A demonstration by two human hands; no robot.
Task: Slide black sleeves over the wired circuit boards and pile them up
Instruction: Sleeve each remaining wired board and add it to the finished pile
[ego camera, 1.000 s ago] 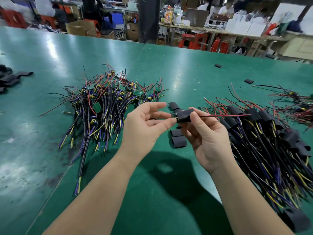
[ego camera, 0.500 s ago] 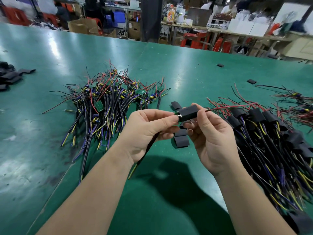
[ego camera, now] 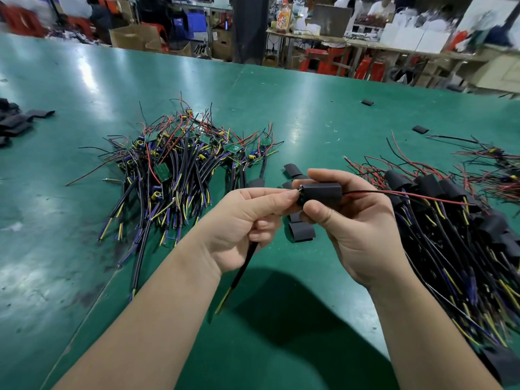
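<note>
Right hand (ego camera: 351, 220) pinches the black sleeve (ego camera: 320, 191), forefinger across the top and thumb underneath, held in mid-air over the near middle of the table (ego camera: 309, 108). The left hand (ego camera: 247, 220) meets it at the sleeve's left mouth, thumb and forefinger pressed together on the end of the wired circuit board (ego camera: 300, 189), lower fingers curled round its black cable (ego camera: 242, 271), which hangs down toward the near edge. The board itself is almost wholly inside the tube; only a glint shows at the mouth. A thin red wire (ego camera: 408, 195) runs out of the sleeve's right end. This looks like the last of the sliding step: the next move likely calls for a small push to seat the board, then a reach right to drop it on the finished pile (ego camera: 450, 235). The sleeve is matte, soft-walled tubing, swollen boxy over the board. Loose sleeves (ego camera: 301, 230), flattened and curling, lie just beyond the hands. Far left sits the bare pile (ego camera: 180, 164): small green boards in a springy tangle of black, purple, yellow and red leads. The tabletop is glossy green, scuffed in places.
</note>
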